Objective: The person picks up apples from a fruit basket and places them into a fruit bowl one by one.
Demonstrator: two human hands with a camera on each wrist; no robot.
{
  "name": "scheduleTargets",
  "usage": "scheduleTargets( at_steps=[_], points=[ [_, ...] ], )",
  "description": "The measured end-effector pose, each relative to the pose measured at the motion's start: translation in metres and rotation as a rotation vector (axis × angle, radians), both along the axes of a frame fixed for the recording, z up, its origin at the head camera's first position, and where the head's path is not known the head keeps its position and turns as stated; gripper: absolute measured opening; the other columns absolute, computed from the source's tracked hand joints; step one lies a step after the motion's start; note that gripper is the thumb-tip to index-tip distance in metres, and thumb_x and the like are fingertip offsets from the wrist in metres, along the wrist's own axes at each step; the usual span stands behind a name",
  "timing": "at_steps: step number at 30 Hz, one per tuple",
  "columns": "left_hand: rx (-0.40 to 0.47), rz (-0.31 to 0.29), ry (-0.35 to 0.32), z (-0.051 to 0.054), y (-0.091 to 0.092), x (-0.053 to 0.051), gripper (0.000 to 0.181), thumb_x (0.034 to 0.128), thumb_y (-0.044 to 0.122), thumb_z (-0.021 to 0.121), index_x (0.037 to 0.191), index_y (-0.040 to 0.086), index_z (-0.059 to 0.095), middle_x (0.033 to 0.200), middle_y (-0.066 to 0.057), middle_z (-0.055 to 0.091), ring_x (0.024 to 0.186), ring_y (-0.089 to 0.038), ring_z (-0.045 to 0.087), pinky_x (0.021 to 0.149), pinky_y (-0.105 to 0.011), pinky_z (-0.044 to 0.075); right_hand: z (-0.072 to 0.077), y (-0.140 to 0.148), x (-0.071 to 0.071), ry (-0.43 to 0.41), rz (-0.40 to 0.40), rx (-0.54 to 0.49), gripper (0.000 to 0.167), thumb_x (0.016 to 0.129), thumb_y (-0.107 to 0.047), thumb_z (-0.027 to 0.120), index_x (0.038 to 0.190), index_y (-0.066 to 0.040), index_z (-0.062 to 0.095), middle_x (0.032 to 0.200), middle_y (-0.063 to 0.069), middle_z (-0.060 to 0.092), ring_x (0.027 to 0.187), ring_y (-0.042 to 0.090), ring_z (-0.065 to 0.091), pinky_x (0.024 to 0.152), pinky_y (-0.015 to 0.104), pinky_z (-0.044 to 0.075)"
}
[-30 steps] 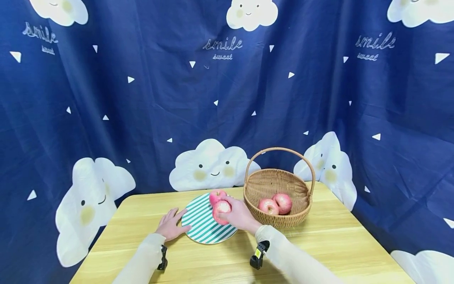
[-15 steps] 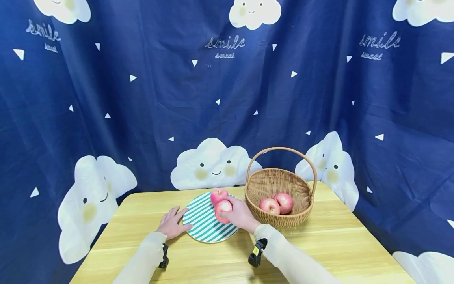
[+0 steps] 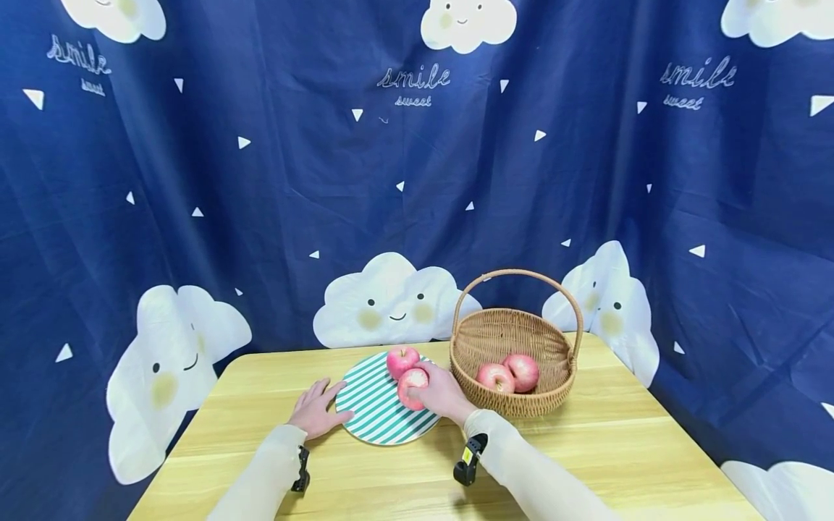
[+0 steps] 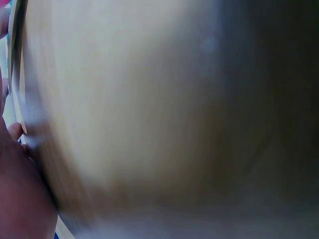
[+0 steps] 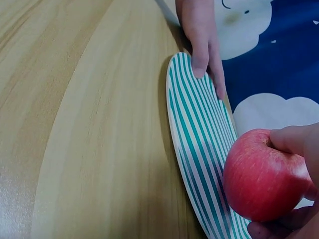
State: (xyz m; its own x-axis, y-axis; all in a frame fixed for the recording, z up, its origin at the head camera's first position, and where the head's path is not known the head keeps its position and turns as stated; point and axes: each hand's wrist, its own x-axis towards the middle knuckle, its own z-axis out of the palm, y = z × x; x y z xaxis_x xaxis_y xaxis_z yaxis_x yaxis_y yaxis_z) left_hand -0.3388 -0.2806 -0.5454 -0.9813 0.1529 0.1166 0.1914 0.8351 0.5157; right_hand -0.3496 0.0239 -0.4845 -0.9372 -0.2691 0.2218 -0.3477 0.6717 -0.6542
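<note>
In the head view, a round board [image 3: 368, 414] with green and white stripes lies on the table. My right hand [image 3: 446, 394] grips a red apple [image 3: 410, 391] over the board's right part. The right wrist view shows this apple [image 5: 261, 177] close up, with the thumb at its stem hollow and fingers beneath. Whether its underside touches the board is hard to tell. Just behind it sits a second apple [image 3: 400, 359] on the board. My left hand [image 3: 316, 414] rests at the board's left edge, fingers spread, thumb on the rim. Mostly blurred table fills the left wrist view.
A wicker basket [image 3: 515, 407] with a tall handle stands right of the board, close to my right hand. Inside it are two apples, a front one [image 3: 494, 377] and another [image 3: 523, 372]. Behind the wooden table [image 3: 619, 441] hangs a blue curtain [image 3: 293, 181].
The head view has shifted slightly. The apple in my right hand has moved a touch to the right, and the right wrist has turned a little. My left hand keeps its place on the board.
</note>
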Motion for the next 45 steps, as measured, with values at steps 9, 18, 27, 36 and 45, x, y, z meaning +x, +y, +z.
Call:
scheduleTargets(
  at_steps=[9, 18, 27, 36, 45],
  points=[
    [-0.012, 0.01, -0.019, -0.005, -0.002, -0.006, 0.082, 0.086, 0.053, 0.072, 0.154, 0.017, 0.044, 0.161, -0.028, 0.026, 0.15, -0.05, 0.018, 0.12, -0.068, 0.01, -0.004, 0.0, -0.003, -0.031, -0.03, 0.007, 0.059, 0.081, -0.034, 0.078, 0.132, -0.008, 0.062, 0.122, 0.011, 0.07, 0.112, 0.029, 0.064, 0.097, 0.046, 0.051],
    [-0.015, 0.012, -0.018, -0.008, -0.003, -0.007, 0.082, 0.0861, 0.055, 0.071, 0.154, 0.018, 0.044, 0.162, -0.027, 0.026, 0.15, -0.049, 0.018, 0.12, -0.067, 0.009, -0.007, -0.002, -0.005, 0.004, -0.054, 0.011, 0.06, 0.082, -0.03, 0.072, 0.136, -0.007, 0.061, 0.127, 0.013, 0.068, 0.118, 0.032, 0.062, 0.101, 0.048, 0.05],
    [-0.026, 0.008, -0.013, -0.009, -0.003, -0.008, 0.084, 0.0852, 0.059, 0.07, 0.154, 0.017, 0.044, 0.161, -0.028, 0.026, 0.149, -0.05, 0.019, 0.119, -0.067, 0.011, -0.004, -0.005, -0.004, 0.005, -0.078, 0.016, 0.06, 0.087, -0.031, 0.07, 0.138, -0.002, 0.058, 0.128, 0.017, 0.067, 0.12, 0.035, 0.062, 0.103, 0.05, 0.049],
    [-0.039, 0.01, -0.023, -0.014, -0.006, -0.013, 0.086, 0.0842, 0.063, 0.068, 0.154, 0.02, 0.044, 0.162, -0.026, 0.025, 0.15, -0.048, 0.018, 0.12, -0.067, 0.01, 0.002, -0.008, -0.002, -0.068, -0.171, 0.055, 0.044, 0.091, -0.037, 0.064, 0.12, -0.003, 0.064, 0.099, 0.011, 0.068, 0.088, 0.025, 0.06, 0.078, 0.041, 0.051],
    [-0.032, 0.011, -0.015, -0.016, -0.007, -0.013, 0.085, 0.0852, 0.061, 0.068, 0.155, 0.02, 0.043, 0.162, -0.026, 0.024, 0.15, -0.048, 0.018, 0.12, -0.066, 0.009, 0.0, -0.011, -0.002, -0.035, -0.163, 0.021, 0.056, 0.091, -0.028, 0.061, 0.138, 0.002, 0.055, 0.126, 0.021, 0.066, 0.115, 0.035, 0.063, 0.098, 0.049, 0.051]
  ],
)
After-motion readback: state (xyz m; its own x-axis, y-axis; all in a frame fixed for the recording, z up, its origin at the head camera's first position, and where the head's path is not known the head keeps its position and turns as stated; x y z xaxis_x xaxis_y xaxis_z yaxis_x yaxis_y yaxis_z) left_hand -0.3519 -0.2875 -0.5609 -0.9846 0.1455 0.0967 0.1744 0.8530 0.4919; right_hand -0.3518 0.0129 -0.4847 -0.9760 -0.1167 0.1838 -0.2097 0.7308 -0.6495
